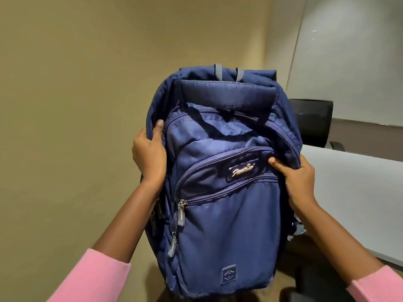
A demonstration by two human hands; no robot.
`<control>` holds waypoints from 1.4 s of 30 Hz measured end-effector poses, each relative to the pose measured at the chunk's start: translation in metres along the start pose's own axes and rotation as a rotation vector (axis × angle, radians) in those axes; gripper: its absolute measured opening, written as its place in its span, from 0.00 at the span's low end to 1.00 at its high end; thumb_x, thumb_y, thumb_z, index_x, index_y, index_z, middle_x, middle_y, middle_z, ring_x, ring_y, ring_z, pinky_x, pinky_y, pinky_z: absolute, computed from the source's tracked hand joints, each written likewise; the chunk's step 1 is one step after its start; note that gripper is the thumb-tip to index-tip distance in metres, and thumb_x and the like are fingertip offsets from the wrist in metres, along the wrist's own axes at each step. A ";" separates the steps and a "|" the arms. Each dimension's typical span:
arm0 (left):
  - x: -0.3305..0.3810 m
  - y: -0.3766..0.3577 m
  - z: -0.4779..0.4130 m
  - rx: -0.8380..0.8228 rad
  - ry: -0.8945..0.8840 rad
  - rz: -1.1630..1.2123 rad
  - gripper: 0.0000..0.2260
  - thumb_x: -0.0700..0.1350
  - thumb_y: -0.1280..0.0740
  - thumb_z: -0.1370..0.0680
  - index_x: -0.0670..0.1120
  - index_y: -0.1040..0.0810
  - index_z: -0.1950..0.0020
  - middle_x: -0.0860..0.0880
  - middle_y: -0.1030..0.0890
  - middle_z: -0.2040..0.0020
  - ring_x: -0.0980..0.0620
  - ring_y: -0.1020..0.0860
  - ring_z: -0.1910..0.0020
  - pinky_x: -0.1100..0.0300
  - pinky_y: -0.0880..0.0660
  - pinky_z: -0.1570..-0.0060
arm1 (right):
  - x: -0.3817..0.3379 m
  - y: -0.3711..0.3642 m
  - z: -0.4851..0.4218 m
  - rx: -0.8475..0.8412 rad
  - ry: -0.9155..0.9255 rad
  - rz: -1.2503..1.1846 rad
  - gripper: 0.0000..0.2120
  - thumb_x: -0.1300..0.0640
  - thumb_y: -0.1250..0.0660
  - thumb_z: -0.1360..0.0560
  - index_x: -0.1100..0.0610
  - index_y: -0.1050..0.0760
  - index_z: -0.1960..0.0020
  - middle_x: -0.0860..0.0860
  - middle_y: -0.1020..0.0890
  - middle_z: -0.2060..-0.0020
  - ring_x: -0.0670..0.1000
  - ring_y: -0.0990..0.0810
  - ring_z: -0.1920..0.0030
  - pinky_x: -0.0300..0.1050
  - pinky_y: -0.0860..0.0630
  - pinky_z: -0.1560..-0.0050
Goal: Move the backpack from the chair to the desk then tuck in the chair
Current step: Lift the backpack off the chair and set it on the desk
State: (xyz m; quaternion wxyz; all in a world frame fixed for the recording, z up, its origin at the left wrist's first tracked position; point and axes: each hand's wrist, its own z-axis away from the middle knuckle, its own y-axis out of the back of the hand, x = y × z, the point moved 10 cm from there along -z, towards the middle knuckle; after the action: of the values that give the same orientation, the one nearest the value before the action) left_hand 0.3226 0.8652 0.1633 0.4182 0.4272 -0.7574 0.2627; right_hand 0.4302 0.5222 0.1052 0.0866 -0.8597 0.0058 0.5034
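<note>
The navy-blue fabric backpack, with its zipped front pockets and grey loops at the top, hangs upright in the air in front of the person, clear of any seat and not yet on the tabletop. The left hand clasps its left side with the thumb pressed onto the front panel; the right hand clasps the right side the same way, so both hands are closed around the bag. By the look of it, the carrying step is in hand. The next move likely calls for swinging the load rightward and setting it down flat on the pale grey tabletop, which lies just to the right; the tucking-in is still to do. A black chair back stands at the far end of that surface. Behind are a beige wall and a whiteboard.
</note>
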 end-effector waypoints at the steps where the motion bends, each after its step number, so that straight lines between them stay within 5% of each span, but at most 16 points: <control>1: -0.006 -0.012 -0.007 -0.012 -0.001 0.009 0.13 0.51 0.39 0.22 0.44 0.29 0.63 0.44 0.26 0.67 0.44 0.32 0.65 0.57 0.42 0.68 | 0.006 -0.002 -0.008 0.013 0.002 0.004 0.14 0.62 0.27 0.34 0.45 0.25 0.56 0.42 0.20 0.58 0.33 0.21 0.62 0.26 0.25 0.62; 7: -0.036 -0.088 -0.047 -0.078 -0.012 0.045 0.15 0.52 0.39 0.22 0.44 0.30 0.64 0.48 0.28 0.71 0.45 0.32 0.66 0.55 0.42 0.70 | 0.045 -0.008 -0.066 0.076 -0.003 0.038 0.12 0.60 0.27 0.32 0.47 0.25 0.54 0.42 0.20 0.58 0.36 0.20 0.60 0.25 0.25 0.63; 10: -0.050 -0.124 -0.066 -0.104 0.008 0.055 0.17 0.52 0.40 0.22 0.51 0.34 0.70 0.51 0.30 0.72 0.47 0.33 0.66 0.66 0.39 0.74 | 0.057 -0.015 -0.098 0.088 0.003 0.052 0.12 0.59 0.27 0.32 0.46 0.26 0.56 0.40 0.21 0.59 0.38 0.22 0.59 0.24 0.26 0.65; 17: -0.068 -0.199 -0.112 -0.134 0.019 0.093 0.17 0.52 0.40 0.22 0.54 0.35 0.70 0.54 0.30 0.71 0.50 0.31 0.67 0.67 0.38 0.72 | 0.074 -0.027 -0.172 0.126 0.049 0.083 0.14 0.59 0.26 0.33 0.48 0.26 0.53 0.40 0.21 0.58 0.38 0.23 0.57 0.23 0.27 0.60; 24: -0.088 -0.265 -0.153 -0.139 0.020 0.098 0.18 0.51 0.40 0.22 0.53 0.37 0.71 0.54 0.31 0.72 0.54 0.33 0.72 0.70 0.37 0.74 | 0.104 -0.039 -0.243 0.159 0.058 0.125 0.13 0.56 0.25 0.35 0.45 0.26 0.57 0.42 0.20 0.58 0.45 0.22 0.55 0.35 0.27 0.55; 34: -0.137 -0.350 -0.197 -0.147 0.038 0.157 0.16 0.51 0.39 0.22 0.47 0.32 0.68 0.56 0.30 0.71 0.58 0.33 0.73 0.73 0.36 0.75 | 0.169 -0.061 -0.337 0.192 0.055 0.161 0.10 0.55 0.25 0.34 0.48 0.25 0.58 0.43 0.20 0.61 0.44 0.22 0.58 0.33 0.26 0.58; 42: -0.178 -0.395 -0.207 -0.102 0.110 0.156 0.16 0.52 0.39 0.22 0.55 0.34 0.70 0.56 0.29 0.71 0.58 0.32 0.73 0.71 0.36 0.73 | 0.229 -0.074 -0.402 0.137 0.000 0.166 0.10 0.55 0.25 0.34 0.50 0.24 0.56 0.45 0.20 0.59 0.48 0.21 0.56 0.37 0.25 0.55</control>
State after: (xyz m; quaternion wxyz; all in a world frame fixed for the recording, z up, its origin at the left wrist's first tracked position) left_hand 0.8005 0.9012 0.1322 0.4588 0.3302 -0.7764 0.2787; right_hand 0.8974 0.5510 0.1097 0.1032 -0.8483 0.1117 0.5072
